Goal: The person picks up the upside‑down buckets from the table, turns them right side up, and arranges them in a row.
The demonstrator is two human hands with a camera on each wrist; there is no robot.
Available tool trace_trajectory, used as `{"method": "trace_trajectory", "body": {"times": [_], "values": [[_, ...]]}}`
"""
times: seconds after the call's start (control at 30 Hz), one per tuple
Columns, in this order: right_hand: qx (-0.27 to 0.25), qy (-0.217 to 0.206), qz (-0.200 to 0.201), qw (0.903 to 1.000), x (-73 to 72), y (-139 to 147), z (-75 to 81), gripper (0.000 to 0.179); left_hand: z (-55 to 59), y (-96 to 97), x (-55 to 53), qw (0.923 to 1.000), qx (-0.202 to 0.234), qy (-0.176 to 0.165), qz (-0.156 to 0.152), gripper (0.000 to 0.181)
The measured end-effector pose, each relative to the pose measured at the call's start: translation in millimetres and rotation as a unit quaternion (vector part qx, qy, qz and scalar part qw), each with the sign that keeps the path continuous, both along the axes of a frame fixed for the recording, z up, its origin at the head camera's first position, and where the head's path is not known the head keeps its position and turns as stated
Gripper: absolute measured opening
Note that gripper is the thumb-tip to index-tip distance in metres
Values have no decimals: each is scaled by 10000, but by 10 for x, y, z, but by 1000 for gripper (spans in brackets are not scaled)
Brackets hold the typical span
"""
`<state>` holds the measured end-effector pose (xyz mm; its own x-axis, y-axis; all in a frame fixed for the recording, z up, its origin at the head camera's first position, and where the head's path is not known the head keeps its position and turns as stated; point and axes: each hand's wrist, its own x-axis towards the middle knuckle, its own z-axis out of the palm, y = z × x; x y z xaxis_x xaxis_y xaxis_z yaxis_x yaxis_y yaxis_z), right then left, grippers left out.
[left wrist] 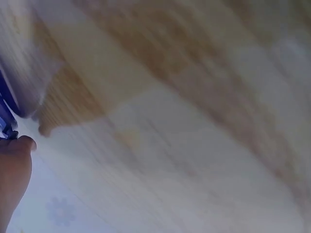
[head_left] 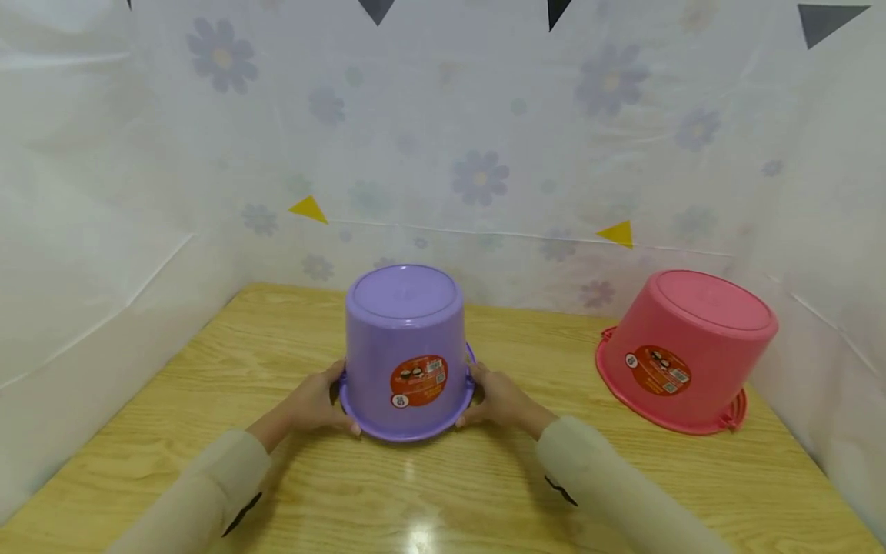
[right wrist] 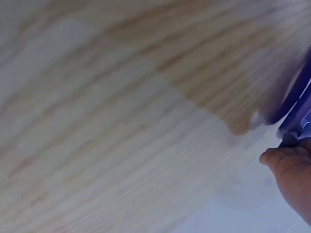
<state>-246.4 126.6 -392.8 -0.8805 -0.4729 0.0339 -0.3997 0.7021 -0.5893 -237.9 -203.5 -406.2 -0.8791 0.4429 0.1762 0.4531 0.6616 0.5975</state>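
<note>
A purple bucket [head_left: 404,346] stands upside down at mid-table, its base up and an oval red label facing me. My left hand [head_left: 314,402] grips its rim on the left, thumb toward the front. On the opposite side my right hand [head_left: 504,400] holds the rim the same way. Part of the bucket's purple handle shows behind the right hand. In the left wrist view only a strip of the dark-looking rim [left wrist: 6,97] appears beside the hand [left wrist: 14,167]. The right wrist view likewise has the rim [right wrist: 294,97] at its edge, close to the fingers [right wrist: 279,158].
A pink-red bucket [head_left: 692,354], also upside down, sits on the right part of the wooden table [head_left: 159,431]. White flower-printed sheeting [head_left: 429,115] encloses the back and sides. A string with yellow pennants [head_left: 309,209] hangs along the back sheet.
</note>
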Motion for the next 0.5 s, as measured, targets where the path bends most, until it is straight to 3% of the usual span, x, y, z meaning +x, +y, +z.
{"method": "trace_trajectory", "body": {"times": [0.2,0.37,0.5], "values": [[-240,249,255,9991,42,103,65,103,108,26,69,9990,165,-278,296,121],[-582,3,97,9983,74,153,119,97,215,26,102,9979,304,-342,460,113],[-759,365,-2,9964,66,158,187,93,289,28,100,9940,742,-548,593,105]]}}
